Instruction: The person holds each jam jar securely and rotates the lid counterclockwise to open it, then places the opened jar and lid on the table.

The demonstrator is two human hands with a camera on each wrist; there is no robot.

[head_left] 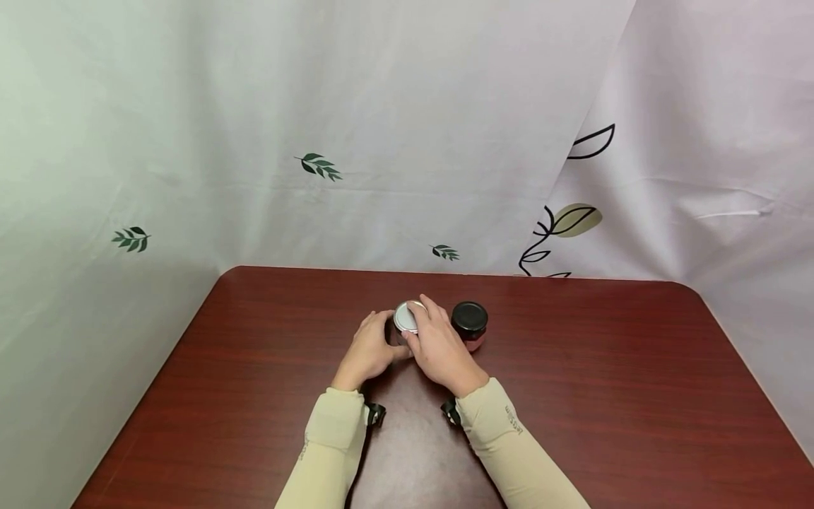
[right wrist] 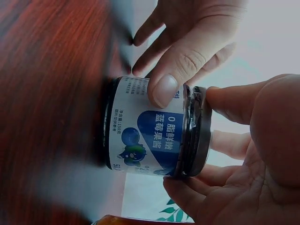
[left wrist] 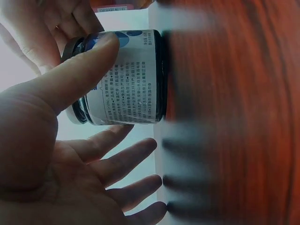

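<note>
Jam jar [head_left: 399,331] upright mid-table [head_left: 572,396]: left hand [head_left: 369,351] grips its body, right hand [head_left: 439,346] clasps the lid [head_left: 407,316]; lid-turning step likely, needing firm counter-twist.

Two bare hands, left hand [head_left: 370,348] and right hand [head_left: 439,348], emerge from cream sleeves [head_left: 331,438]; black wrist straps [head_left: 375,413] at six o'clock.
</note>
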